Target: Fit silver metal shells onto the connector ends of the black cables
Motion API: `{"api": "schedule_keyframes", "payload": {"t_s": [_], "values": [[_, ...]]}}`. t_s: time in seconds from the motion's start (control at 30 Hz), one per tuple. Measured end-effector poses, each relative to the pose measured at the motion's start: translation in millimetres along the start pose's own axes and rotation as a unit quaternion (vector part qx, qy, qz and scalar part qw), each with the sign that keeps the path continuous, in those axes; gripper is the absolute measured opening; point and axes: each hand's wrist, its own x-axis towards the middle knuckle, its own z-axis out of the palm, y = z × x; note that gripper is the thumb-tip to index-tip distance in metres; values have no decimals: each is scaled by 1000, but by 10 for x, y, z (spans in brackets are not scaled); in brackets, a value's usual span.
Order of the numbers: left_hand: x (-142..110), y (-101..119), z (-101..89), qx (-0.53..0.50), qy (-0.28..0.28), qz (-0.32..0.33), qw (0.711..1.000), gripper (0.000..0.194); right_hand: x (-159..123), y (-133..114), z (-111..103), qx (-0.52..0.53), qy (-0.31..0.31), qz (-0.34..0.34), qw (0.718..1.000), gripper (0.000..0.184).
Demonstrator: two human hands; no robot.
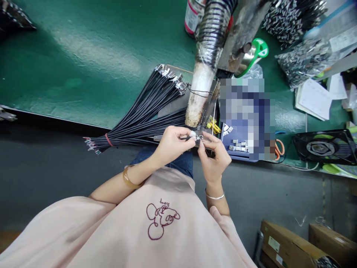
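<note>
My left hand (pixel 171 143) pinches a thin black cable (pixel 185 138) at the front edge of the green bench (pixel 92 67). My right hand (pixel 213 156) is closed on a small metal connector (pixel 199 138) at that cable's end. Both hands meet just below the tip of a white, foil-wrapped nozzle (pixel 199 93) hanging over the bench. A fanned bundle of black cables (pixel 145 111) with metal ends lies to the left, tied with a red band (pixel 107 139).
A blue tray (pixel 237 149) with small metal parts sits right of my hands. A black fan (pixel 325 147), orange scissors (pixel 279 149), papers (pixel 315 98) and bags of metal parts (pixel 304 61) lie further right. Cardboard boxes (pixel 290 245) stand on the floor.
</note>
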Motion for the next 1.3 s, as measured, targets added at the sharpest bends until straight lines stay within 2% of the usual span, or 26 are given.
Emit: {"api": "schedule_keyframes", "payload": {"t_s": [0.23, 0.43, 0.63, 0.97, 1.1, 1.3], "values": [[-18, 22, 3, 10, 22, 27, 999, 13, 55, -57, 26, -12, 13, -21, 1000, 13], [-17, 7, -20, 20, -17, 14, 1000, 13, -20, -64, -9, -23, 3, -18, 1000, 13], [-24, -4, -10, 28, -30, 18, 999, 15, -41, -18, -36, -32, -3, -26, 999, 14], [-26, -10, -6, 38, 4, 47, 998, 14, 64, -77, 14, -48, 12, -30, 998, 11], [-25, -28, -13, 14, -26, 37, 999, 15, 10, -69, -14, -55, 3, -55, 997, 15], [-18, -11, -46, -12, -82, 4, 997, 15, -33, 26, -100, -88, -26, -131, 987, 21]]}}
